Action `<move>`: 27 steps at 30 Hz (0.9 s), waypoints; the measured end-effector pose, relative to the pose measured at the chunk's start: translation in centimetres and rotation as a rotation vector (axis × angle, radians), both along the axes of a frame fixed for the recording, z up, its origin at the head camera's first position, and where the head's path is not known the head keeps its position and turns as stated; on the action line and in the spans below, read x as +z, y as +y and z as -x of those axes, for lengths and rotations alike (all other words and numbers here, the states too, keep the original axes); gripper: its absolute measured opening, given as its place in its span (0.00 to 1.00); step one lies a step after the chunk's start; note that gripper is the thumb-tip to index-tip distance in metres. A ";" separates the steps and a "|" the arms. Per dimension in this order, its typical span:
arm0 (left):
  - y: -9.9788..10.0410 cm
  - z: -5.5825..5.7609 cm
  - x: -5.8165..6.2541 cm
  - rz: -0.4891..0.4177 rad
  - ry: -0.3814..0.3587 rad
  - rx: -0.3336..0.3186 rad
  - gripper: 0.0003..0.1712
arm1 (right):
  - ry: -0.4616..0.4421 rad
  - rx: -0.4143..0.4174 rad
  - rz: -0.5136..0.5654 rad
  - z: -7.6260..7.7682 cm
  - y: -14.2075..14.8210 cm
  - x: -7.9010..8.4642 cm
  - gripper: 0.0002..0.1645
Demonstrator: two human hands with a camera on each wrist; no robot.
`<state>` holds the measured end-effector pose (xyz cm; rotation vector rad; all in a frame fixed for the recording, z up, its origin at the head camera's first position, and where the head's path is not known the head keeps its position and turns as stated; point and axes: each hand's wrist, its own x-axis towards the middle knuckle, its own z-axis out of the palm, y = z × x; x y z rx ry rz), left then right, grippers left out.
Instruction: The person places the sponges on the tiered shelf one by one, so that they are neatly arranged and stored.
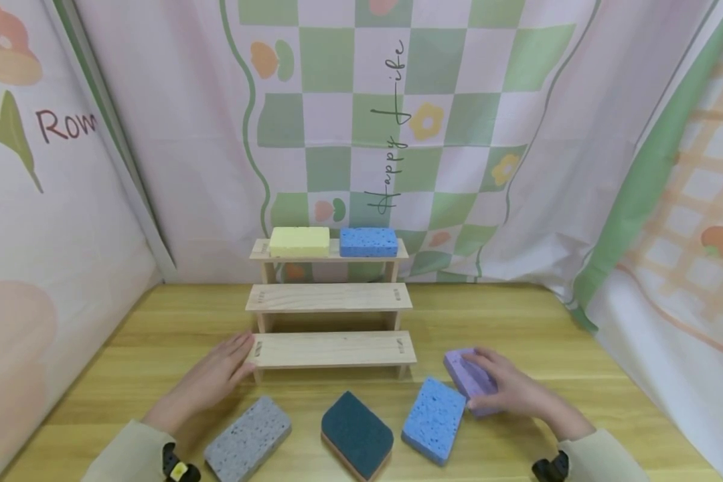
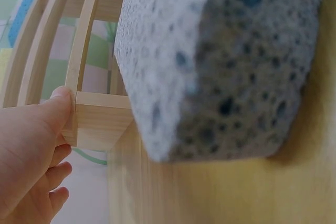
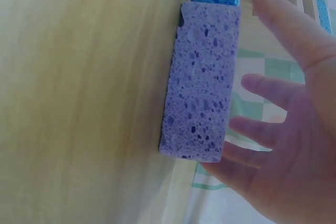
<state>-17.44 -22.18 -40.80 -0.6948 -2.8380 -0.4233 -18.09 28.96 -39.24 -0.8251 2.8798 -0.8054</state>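
Observation:
My left hand (image 1: pixel 217 368) is at the left end of the lowest step of a three-tier wooden stand (image 1: pixel 331 348); in the left wrist view the thumb lies on the step's edge and the fingers bend behind it. On the right, my right hand (image 1: pixel 509 385) is over a purple sponge (image 3: pixel 202 82), thumb and fingers spread apart around it. That sponge lies on the table beside a blue sponge (image 1: pixel 434 420). Nearer the left arm lies a grey sponge (image 1: pixel 248 438), large in the left wrist view. Between them is a dark green scouring sponge (image 1: pixel 357 432).
On the stand's top tier sit a yellow sponge (image 1: pixel 299 242) and a second blue sponge (image 1: pixel 368 242). The wooden table (image 1: pixel 488 314) ends at a patterned curtain (image 1: pixel 337 134) behind, with more cloth on both sides.

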 end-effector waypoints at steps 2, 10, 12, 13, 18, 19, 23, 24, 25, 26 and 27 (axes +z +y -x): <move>0.0 0.0 0.0 -0.002 -0.002 0.001 0.31 | -0.024 -0.009 0.000 -0.1 0.0 0.0 0.50; 0.0 0.0 0.0 -0.002 0.000 -0.001 0.31 | -0.026 -0.013 -0.027 -0.3 0.1 -0.4 0.51; 0.0 -0.1 0.1 -0.003 -0.001 -0.001 0.31 | -0.021 -0.013 -0.030 -0.3 0.1 -0.4 0.52; 0.0 -0.1 0.1 -0.003 -0.002 -0.001 0.31 | -0.018 -0.011 -0.033 -0.2 0.2 -0.4 0.52; 0.0 -0.1 0.1 -0.005 -0.009 0.003 0.31 | -0.018 -0.011 -0.048 0.0 0.2 -0.4 0.52; 0.0 -0.1 0.1 -0.005 -0.009 0.003 0.31 | -0.019 -0.014 -0.049 0.0 0.3 -0.4 0.52; 0.0 0.0 0.1 -0.004 -0.011 0.004 0.31 | -0.033 -0.032 -0.054 0.1 0.4 -0.3 0.51; 0.0 0.0 0.1 -0.004 -0.011 0.004 0.31 | -0.034 -0.039 -0.056 0.1 0.5 -0.3 0.50; 0.0 0.0 0.2 -0.004 -0.012 0.004 0.31 | -0.032 -0.046 -0.058 0.0 0.5 -0.3 0.50; 0.0 0.0 0.2 -0.004 -0.011 0.004 0.31 | -0.030 -0.053 -0.064 0.1 0.6 -0.3 0.49; 0.0 -0.1 0.2 -0.005 -0.011 0.003 0.31 | -0.025 -0.058 -0.069 0.1 0.6 -0.3 0.49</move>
